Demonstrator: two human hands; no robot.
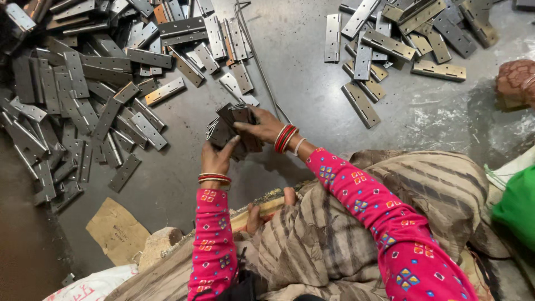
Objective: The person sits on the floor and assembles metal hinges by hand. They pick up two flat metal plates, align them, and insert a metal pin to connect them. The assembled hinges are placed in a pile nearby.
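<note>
Stack of grey metal hinge plates (231,131) held above floor (312,95), between both hands. Left hand (217,156) cups underside, right hand (262,127) clamps top – fingers of both wrapped on stack. Best keep edges squared, grip firm – loose plates fan out. Big hinge pile (78,95) left, smaller pile (401,39) upper right.

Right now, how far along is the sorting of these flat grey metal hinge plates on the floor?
Looks early. A smaller group of grey metal hinge plates lies apart at upper right, possibly done. In hand: the left hand and right hand hold a fanned stack of dark plates. Left: the large heap of plates on the left.
</note>
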